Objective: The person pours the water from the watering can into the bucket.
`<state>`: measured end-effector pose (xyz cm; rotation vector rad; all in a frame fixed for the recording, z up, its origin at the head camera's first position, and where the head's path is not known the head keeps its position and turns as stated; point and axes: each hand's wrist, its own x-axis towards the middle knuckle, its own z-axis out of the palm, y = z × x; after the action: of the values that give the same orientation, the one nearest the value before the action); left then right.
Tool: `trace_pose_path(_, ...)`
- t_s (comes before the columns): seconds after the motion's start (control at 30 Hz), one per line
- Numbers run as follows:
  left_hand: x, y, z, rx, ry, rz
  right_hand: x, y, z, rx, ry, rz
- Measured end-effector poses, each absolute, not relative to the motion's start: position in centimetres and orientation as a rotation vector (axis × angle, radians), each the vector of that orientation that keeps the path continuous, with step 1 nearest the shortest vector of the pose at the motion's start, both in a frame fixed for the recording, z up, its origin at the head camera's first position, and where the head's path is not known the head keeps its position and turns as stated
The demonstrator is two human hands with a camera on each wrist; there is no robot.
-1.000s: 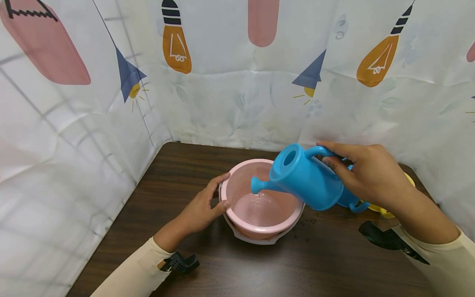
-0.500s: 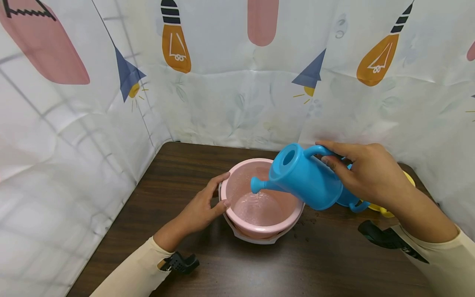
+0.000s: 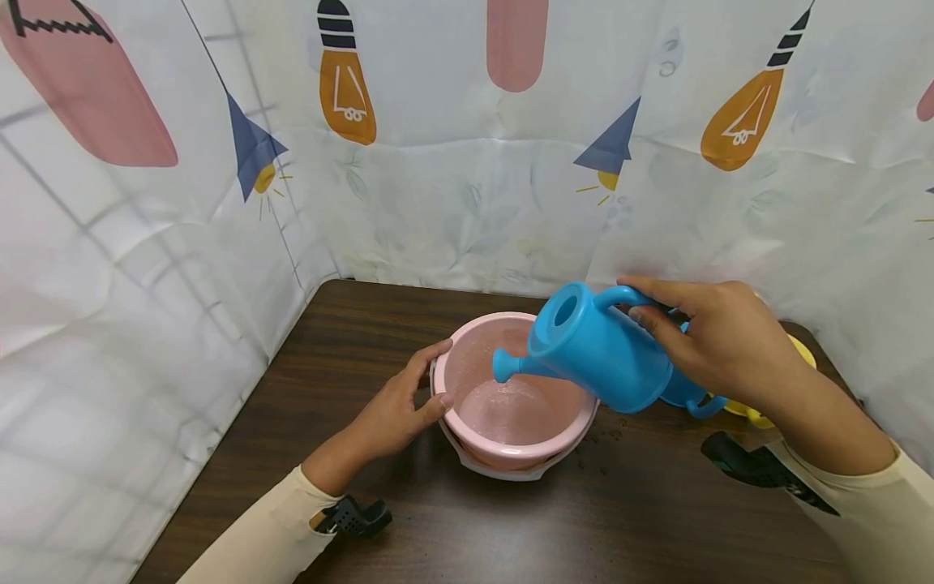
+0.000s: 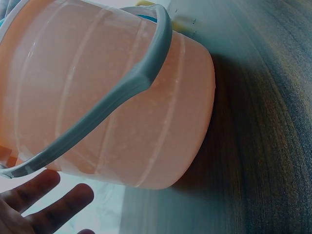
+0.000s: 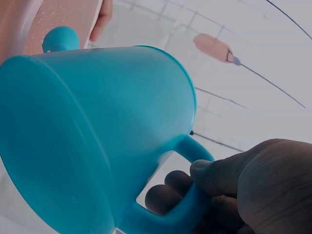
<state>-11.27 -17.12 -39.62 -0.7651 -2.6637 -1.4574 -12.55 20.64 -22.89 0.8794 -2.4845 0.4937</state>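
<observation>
In the head view a pink bucket point(image 3: 511, 448) stands on the table, with a pale handle point(image 4: 117, 97) hanging round its outside in the left wrist view. My left hand point(image 3: 390, 410) rests on its left rim with thumb and fingers spread. My right hand point(image 3: 730, 341) grips the handle of a blue watering can point(image 3: 613, 357). The can is tilted, with its spout head point(image 3: 504, 366) over the bucket's opening. A few drops show below the spout, and the bucket's inside looks wet. In the right wrist view my thumb and fingers wrap the can's handle point(image 5: 183, 214).
Behind my right hand stand another blue handled item point(image 3: 704, 404) and a yellow one point(image 3: 761, 418), both partly hidden. Water drops dot the dark wooden table point(image 3: 620, 503) right of the bucket. A printed white curtain point(image 3: 452, 211) hangs along the back and left.
The watering can and right hand have shifted very slightly left. The thin water stream below the spout has dwindled to drops. My left hand and the bucket stay put.
</observation>
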Motion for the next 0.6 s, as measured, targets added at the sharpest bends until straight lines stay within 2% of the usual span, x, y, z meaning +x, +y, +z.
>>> trace_pose_path(0.6,-11.22,-17.03,-39.57,-0.741,-2.684,-1.425,-12.50,20.32,-22.48,0.892,-2.521,0.462)
